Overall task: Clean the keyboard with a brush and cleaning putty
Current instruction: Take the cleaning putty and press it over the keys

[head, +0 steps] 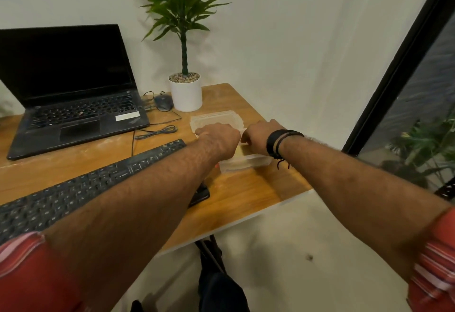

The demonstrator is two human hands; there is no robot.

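Observation:
A black keyboard (81, 188) lies diagonally across the wooden desk (246, 193). To its right stands a clear plastic container (246, 162) with something pale yellow (238, 152) inside. A clear lid (216, 119) lies flat just behind it. My left hand (219, 137) hovers back-up over the container's far left corner and the lid's near edge, its fingers hidden. My right hand (257, 137), with black wristbands, has its fingers curled at the container's far rim. A black object (202, 192) shows from under my left forearm.
An open black laptop (73, 105) stands at the back left, with a mouse (163, 102) and loose cable (157, 131) beside it. A white potted plant (186, 92) stands behind the lid. The desk's right edge is near the container. A dark-framed window (403, 65) is at right.

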